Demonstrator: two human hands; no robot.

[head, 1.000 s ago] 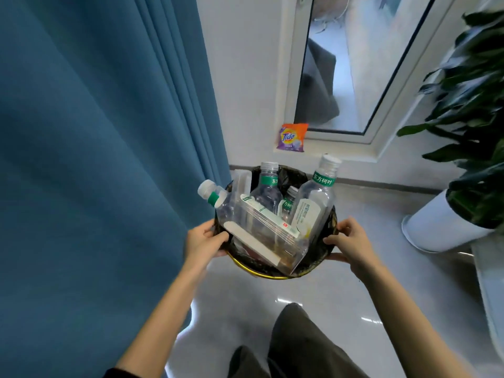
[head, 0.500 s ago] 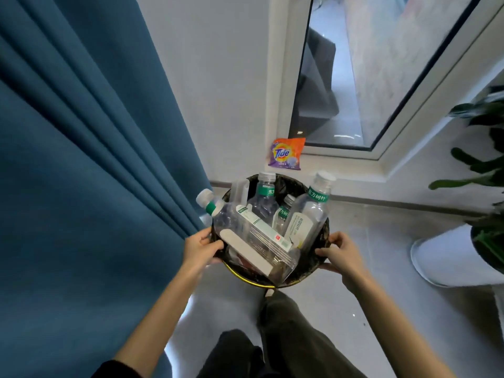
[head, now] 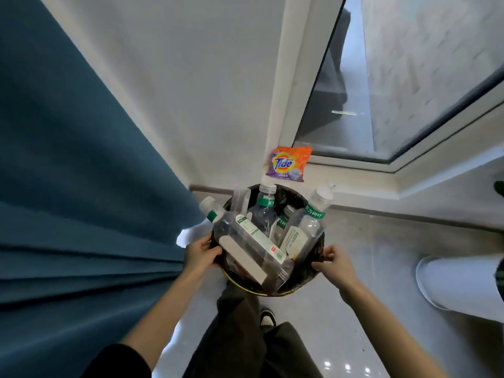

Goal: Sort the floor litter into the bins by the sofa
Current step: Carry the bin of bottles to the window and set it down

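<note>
Both hands hold a round black litter bin [head: 293,196] by its rim.
The left hand [head: 201,255] grips the bin's left edge and the right hand [head: 336,266] its right edge, fingers curled. Clear plastic bottles with green labels [head: 309,227] stand inside the bin. An orange-and-purple detergent sachet [head: 289,165] sits just beyond it.

- The left hand [head: 201,253] grips the left side of a round black bin with a yellow rim [head: 305,281], thumb over its edge.
- The right hand [head: 335,264] holds the right side, fingers curled.
- Both bare forearms reach forward.
</note>
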